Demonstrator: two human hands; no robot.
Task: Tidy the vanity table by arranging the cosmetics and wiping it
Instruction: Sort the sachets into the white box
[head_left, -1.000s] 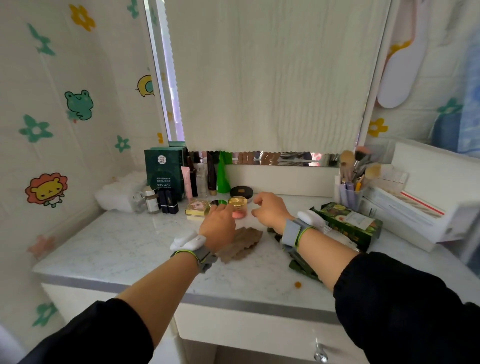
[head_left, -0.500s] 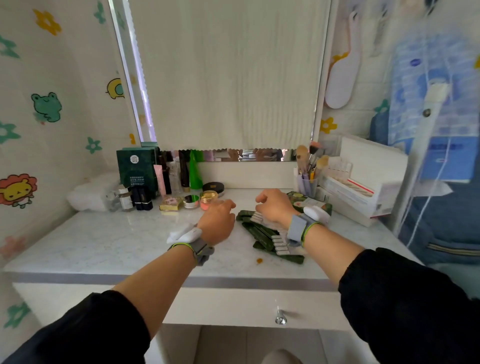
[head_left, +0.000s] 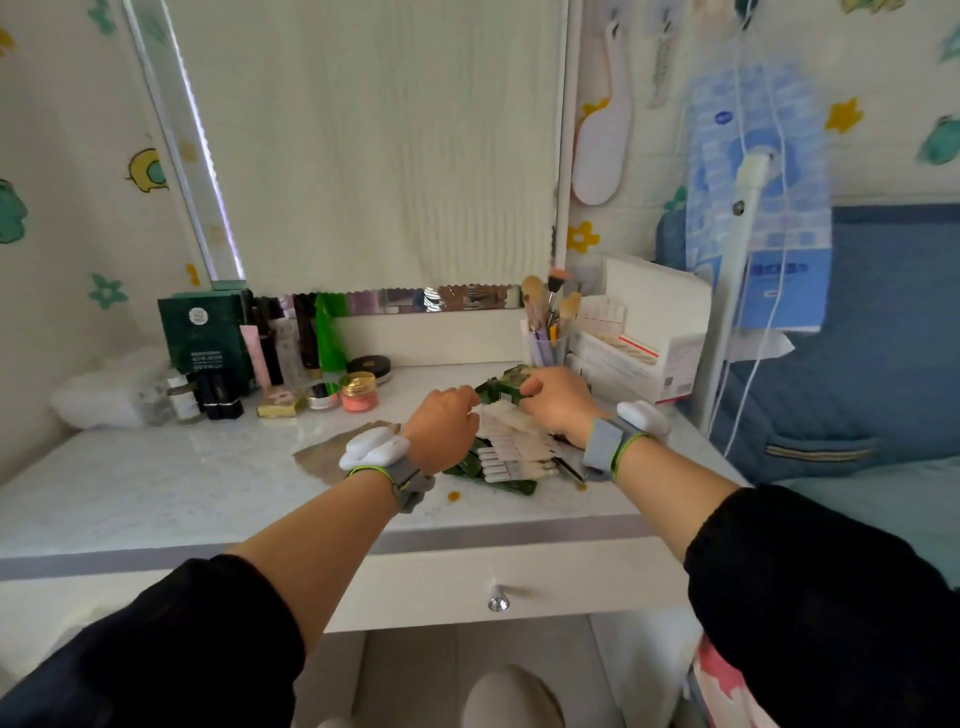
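A fan of green sachets (head_left: 511, 460) with white labels lies on the white marble vanity top (head_left: 171, 483). Just behind them is a green box (head_left: 496, 388). My right hand (head_left: 558, 399) pinches the near edge of that box. My left hand (head_left: 441, 428) hovers with curled fingers over the sachets' upper ends; its fingertips are hidden, so I cannot see whether it holds any. A brown cloth (head_left: 330, 452) lies flat to the left of my left wrist.
Cosmetics line the back left: a dark green box (head_left: 205, 338), tubes, a pink jar (head_left: 358, 394), a black compact (head_left: 370, 365). A brush cup (head_left: 543, 343) and white boxes (head_left: 641, 338) stand at the back right. An orange spot (head_left: 453, 496) marks the front edge. A bed lies to the right.
Both hands moved right and forward onto the green box and sachets. My view swung right, showing the bed. The right hand took hold of the green box.
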